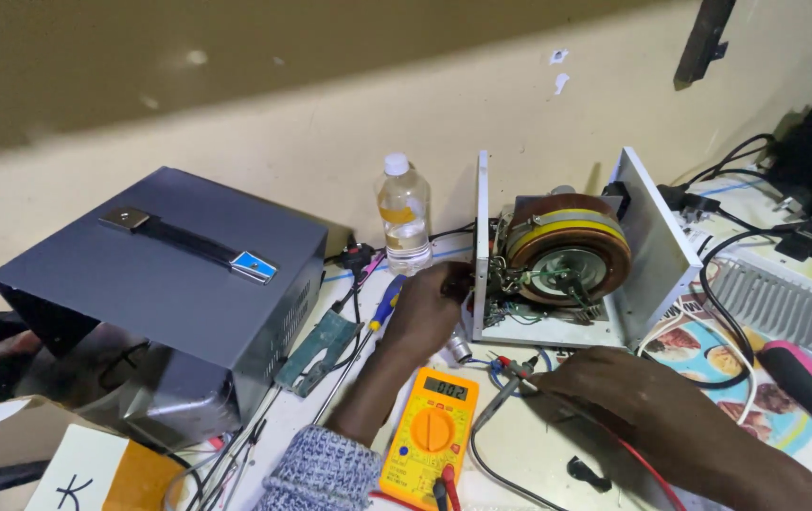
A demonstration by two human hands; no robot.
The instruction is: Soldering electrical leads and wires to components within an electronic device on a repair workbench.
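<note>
The left hand (428, 308) reaches forward to the front panel of an opened voltage stabiliser (572, 255), its fingers curled against the lower left edge of the white chassis; whether they pinch anything there I cannot tell. The stabiliser stands on the pale surface (538, 454) against the wall, its cover off, showing a large toroidal coil (567, 248) wound in copper with a yellow band. The right hand (605, 383) lies low just in front of the chassis, fingers closed on a multimeter probe (510, 372) whose tip points left, with a red lead trailing back beneath the wrist. A yellow digital multimeter (430, 435) lies flat between the two forearms, display lit. A blue-and-yellow screwdriver (385, 303) rests just left of the left hand. A clear plastic bottle (404, 216) stands upright behind it. The dark metal cover (169, 270) with a carry handle sits to the far left, and a pink-handled tool (808, 388) lies at the right.
</note>
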